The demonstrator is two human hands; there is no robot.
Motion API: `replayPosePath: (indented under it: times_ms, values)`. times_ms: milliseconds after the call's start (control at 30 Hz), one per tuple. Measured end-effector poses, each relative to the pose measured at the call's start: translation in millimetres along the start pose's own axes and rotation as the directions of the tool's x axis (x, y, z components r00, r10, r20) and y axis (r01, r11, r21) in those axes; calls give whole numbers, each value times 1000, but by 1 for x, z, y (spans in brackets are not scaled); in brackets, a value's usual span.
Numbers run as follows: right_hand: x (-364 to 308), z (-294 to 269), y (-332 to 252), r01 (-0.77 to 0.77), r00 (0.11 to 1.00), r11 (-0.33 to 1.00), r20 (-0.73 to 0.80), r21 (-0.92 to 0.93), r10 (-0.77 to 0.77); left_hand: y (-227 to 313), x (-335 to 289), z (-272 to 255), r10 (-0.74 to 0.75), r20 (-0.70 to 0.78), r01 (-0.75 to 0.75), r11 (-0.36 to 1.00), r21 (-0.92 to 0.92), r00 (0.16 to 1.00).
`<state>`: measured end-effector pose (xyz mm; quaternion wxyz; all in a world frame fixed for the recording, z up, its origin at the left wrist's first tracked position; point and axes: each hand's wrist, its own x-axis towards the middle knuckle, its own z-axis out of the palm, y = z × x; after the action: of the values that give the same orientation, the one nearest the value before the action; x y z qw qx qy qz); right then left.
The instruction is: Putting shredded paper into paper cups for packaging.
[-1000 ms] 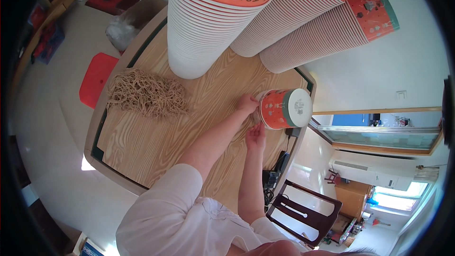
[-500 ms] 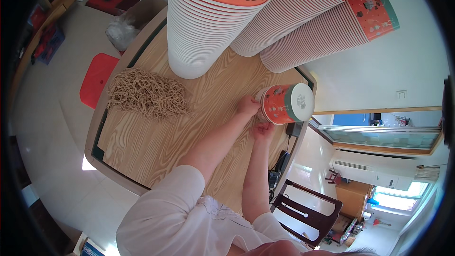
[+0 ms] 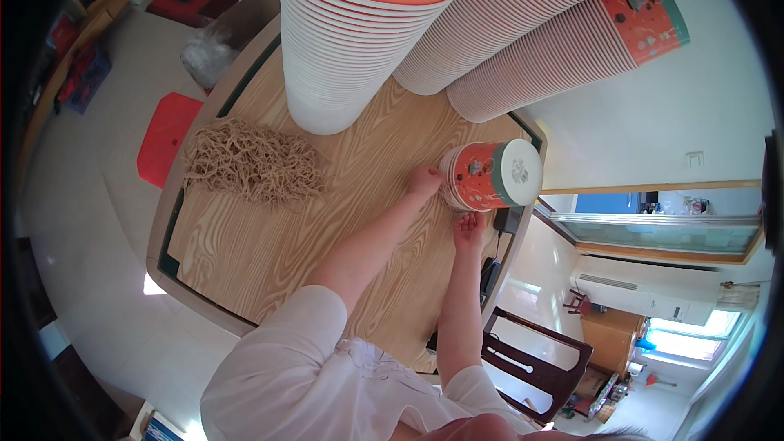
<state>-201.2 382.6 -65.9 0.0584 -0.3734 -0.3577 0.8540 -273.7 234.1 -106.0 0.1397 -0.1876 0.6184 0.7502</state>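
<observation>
A short stack of orange paper buckets [image 3: 480,174] with green bands stands upside down near the table's right edge, its white base [image 3: 520,172] facing up. Several rims show, nested at its lower end. My left hand [image 3: 425,183] is closed at those rims, its fingertips partly hidden against them. Just below the stack's near side, my right hand [image 3: 469,230] has its palm turned up and its fingers loosely curved and apart, the tips close to or touching the buckets.
Three tall stacks of paper buckets [image 3: 327,73] rise along the far side. A tangle of brown twine [image 3: 253,162] lies at the left of the wooden table [image 3: 367,171]. A red stool [image 3: 166,137] stands beyond the left edge, a dark chair [image 3: 535,355] at the right.
My right hand has slid right from the rims along the bucket's near side, and its fingers have loosened. My left hand has shifted slightly left, staying at the rims.
</observation>
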Motion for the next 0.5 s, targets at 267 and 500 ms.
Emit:
replayPosePath:
  times_ms: [267, 500]
  values:
    - [-2, -6, -4, 39, 999, 995, -18, -94, -41, 54, 4, -16, 644, 130, -640, 674, 370, 754]
    - [11, -12, -18, -37, 995, 990, 90, -132, 50, 58, -23, -26, 400, 337, -501, 809, 306, 852]
